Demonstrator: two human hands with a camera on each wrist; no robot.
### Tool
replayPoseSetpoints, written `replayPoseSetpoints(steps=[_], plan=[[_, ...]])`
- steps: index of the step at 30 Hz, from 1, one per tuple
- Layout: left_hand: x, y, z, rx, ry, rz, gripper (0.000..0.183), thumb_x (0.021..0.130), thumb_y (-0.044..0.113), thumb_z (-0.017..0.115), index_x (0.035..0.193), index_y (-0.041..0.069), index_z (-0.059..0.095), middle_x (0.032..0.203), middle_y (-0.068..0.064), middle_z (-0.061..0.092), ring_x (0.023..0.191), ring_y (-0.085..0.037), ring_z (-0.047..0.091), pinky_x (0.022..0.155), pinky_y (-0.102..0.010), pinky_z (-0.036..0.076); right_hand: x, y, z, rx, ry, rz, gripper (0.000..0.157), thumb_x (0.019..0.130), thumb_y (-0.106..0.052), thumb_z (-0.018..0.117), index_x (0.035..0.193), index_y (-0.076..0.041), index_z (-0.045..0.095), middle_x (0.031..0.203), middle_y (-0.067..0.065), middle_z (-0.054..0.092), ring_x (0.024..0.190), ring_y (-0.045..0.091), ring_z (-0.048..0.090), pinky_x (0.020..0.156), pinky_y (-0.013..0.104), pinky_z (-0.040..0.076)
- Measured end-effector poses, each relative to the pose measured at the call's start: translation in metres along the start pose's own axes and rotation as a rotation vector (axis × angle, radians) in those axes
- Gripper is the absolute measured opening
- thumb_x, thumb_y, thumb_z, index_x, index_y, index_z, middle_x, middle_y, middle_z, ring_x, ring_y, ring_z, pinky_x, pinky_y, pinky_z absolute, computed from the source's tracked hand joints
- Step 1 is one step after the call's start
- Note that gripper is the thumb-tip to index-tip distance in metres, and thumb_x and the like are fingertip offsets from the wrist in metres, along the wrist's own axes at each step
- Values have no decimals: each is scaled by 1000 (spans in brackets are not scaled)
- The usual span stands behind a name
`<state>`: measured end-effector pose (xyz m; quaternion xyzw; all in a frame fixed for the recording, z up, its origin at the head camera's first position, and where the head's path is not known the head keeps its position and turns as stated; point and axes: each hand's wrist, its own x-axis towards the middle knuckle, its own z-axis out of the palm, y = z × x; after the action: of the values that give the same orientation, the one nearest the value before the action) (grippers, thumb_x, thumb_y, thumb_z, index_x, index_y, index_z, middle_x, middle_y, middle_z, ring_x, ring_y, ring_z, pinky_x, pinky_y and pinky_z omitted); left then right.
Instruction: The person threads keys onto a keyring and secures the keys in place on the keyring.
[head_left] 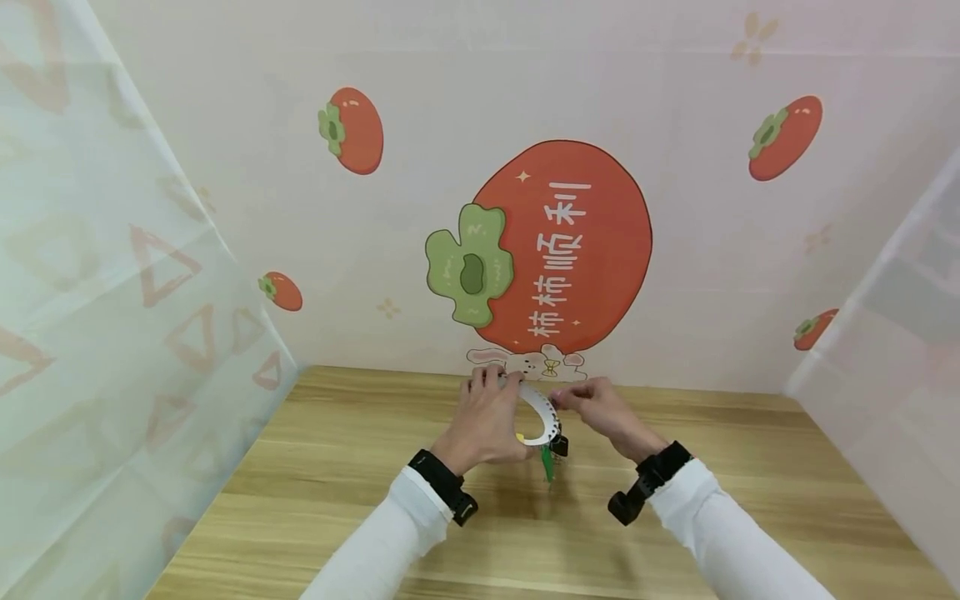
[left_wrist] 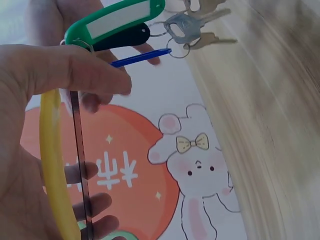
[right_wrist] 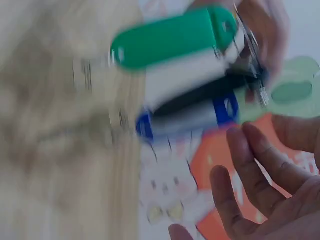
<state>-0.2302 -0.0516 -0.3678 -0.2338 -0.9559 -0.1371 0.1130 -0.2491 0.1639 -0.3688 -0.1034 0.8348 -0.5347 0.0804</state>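
My left hand (head_left: 487, 417) grips a white ring (head_left: 542, 408) with a row of small holes along its edge, thumb on the near side and fingers over the far side. A yellow curved band (left_wrist: 52, 160) lies along it in the left palm. From the ring hang a green key tag (right_wrist: 170, 37), a black one (right_wrist: 200, 95) and a blue one (right_wrist: 187, 122), with metal keys (left_wrist: 185, 27) below, blurred in the right wrist view. Right beside the ring's edge is my right hand (head_left: 603, 410), its fingers loosely bent and fingertips close to the blue tag.
Below the hands lies a wood-grain tabletop (head_left: 337, 492). A pale back panel (head_left: 697, 292) with printed persimmons and a rabbit rises behind it. Printed side panels (head_left: 150, 333) stand at left and right. Black bands (head_left: 442, 483) with small cameras circle both wrists.
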Motion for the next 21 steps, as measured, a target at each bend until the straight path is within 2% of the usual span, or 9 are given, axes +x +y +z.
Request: replayPoseSetpoints(steps=[4,7,10,13,15,18,21], plan=[[-2,-8,-3,-18,8,-26,96,63,46,89,142,5,51,140,-22,43,126,-41,41,100,-60,38,1,4,-24,-99,78,15,29,104,-22,59,115,-1,74,115,14,71,117,33,61,102,58,42],[-4,-13,-6,-25,16,-38,98,63,46,90,143,4,50,140,-23,43,125,-42,40,100,-61,37,-3,16,-48,-191,103,11,30,102,-22,61,117,2,72,115,16,70,113,35,62,96,53,47],[-5,-17,-7,-27,37,-48,98,61,46,91,141,5,51,138,-23,44,124,-42,41,98,-60,38,-9,32,-70,-309,91,16,32,100,-22,66,116,5,70,110,16,70,105,34,64,87,49,51],[-6,-21,-7,-28,50,-60,95,61,45,90,140,7,52,138,-22,44,124,-42,41,98,-59,38,-16,50,-88,-444,62,41,36,95,-18,70,115,11,67,105,20,69,95,34,66,78,48,54],[-7,-22,-6,-25,59,-64,95,61,45,90,140,7,53,138,-22,44,125,-42,41,98,-59,38,-19,62,-97,-528,47,87,39,91,-16,74,113,15,65,105,25,68,92,35,66,76,49,54],[-8,-23,-6,-26,70,-63,94,61,44,90,139,8,53,138,-22,45,124,-42,42,97,-59,39,-22,82,-102,-664,47,133,41,83,-19,82,103,15,67,99,26,67,82,31,64,71,48,55],[-8,-21,-6,-26,61,-62,94,61,45,90,139,8,53,137,-22,45,123,-41,43,97,-58,40,-25,102,-99,-730,66,188,32,76,-22,86,74,4,69,73,13,67,63,20,59,58,38,51]])
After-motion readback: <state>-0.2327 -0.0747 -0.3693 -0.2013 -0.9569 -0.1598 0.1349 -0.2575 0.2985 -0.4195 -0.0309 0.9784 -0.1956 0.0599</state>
